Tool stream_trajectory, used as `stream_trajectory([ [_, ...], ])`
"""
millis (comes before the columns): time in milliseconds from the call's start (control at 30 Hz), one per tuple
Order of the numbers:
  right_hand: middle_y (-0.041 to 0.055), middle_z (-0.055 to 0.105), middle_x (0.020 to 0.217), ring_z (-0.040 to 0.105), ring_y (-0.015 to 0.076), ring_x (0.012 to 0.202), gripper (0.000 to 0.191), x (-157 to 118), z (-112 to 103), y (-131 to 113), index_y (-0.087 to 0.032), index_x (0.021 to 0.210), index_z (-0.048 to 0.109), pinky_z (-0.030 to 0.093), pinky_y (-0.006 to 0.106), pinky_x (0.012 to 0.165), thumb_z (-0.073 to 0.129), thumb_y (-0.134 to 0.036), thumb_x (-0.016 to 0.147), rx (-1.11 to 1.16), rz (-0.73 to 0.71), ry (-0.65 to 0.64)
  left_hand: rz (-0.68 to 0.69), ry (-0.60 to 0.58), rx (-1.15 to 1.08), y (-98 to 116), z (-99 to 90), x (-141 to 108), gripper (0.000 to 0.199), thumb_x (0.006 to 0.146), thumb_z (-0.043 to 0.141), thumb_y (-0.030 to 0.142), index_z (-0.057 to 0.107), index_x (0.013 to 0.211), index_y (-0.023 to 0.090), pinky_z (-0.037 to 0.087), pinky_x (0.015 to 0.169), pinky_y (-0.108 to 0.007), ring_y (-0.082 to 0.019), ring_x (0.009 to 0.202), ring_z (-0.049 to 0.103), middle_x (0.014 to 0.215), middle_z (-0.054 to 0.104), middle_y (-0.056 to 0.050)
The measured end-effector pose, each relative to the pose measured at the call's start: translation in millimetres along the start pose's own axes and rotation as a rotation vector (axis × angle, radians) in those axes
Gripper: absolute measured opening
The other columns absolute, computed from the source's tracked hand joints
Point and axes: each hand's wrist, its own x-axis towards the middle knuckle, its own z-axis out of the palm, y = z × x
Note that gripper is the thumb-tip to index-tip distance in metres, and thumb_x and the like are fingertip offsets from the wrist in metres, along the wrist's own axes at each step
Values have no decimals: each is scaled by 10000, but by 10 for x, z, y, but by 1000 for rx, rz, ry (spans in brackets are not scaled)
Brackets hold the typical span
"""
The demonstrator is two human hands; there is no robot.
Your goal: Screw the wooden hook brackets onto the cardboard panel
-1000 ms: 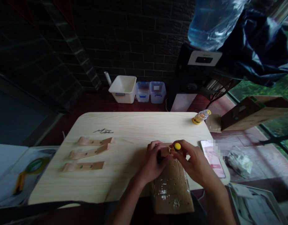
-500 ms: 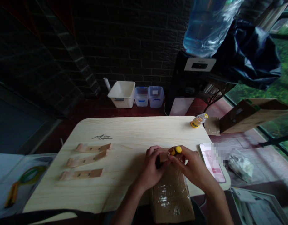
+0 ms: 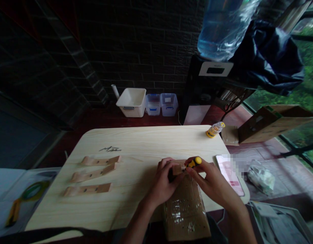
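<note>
My right hand [image 3: 206,174] is closed around a small yellow-and-black screwdriver [image 3: 194,162], its handle tilted up to the right. The tool's tip end points at a small wooden piece [image 3: 178,169], which my left hand [image 3: 163,181] grips. Both hands are over a taped cardboard box [image 3: 184,217] dotted with small holes, lying at the table's front edge. On the table's left side lie three wooden strips [image 3: 91,189] with dark spots on them. Above them is a small scatter of dark, thin pieces [image 3: 110,149], too small to name.
The pale wooden table [image 3: 141,139] holds a clear yellow-based container [image 3: 215,129] at its far right corner. A phone [image 3: 230,174] lies along the right edge. Beyond stand a white bin [image 3: 132,101], two clear plastic boxes [image 3: 169,105] and a water dispenser [image 3: 197,91].
The screwdriver handle has swung slightly to the right and up in my right hand. My left hand stays around the wooden piece. The whole view shifts slightly.
</note>
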Motion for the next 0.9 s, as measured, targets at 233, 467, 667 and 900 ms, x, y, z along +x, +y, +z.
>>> stream_trajectory([
  [233,77,722,1055,688,213,939,291,-7,19,-49,-228,1219,607,545,330,800,486,-391,1011,43,-42,-46,9,-24,-4,4,-15,7,212,923,658,328,616,1130,302,440,1089,-466,-240,1246,497,1270,529,-61],
  [467,71,702,1140,676,212,980,260,-37,-7,-63,-257,1221,573,540,352,869,516,-363,991,17,-41,-25,0,-20,1,7,-13,2,232,924,656,362,616,1144,303,439,1085,-470,-241,1247,495,1262,535,-63],
  [667,46,718,1070,686,204,948,208,-42,10,-132,-271,1163,568,530,313,805,498,-387,1005,-11,-15,-29,3,-27,-7,8,-29,-1,234,918,664,352,613,1140,295,431,1096,-467,-242,1255,487,1277,520,-67],
  [900,46,733,1014,697,211,873,182,-29,58,-151,-265,1095,575,514,317,756,478,-398,1016,-64,-2,-39,0,-38,11,9,-53,-15,241,912,668,356,621,1141,298,429,1094,-467,-245,1246,489,1267,526,-59],
])
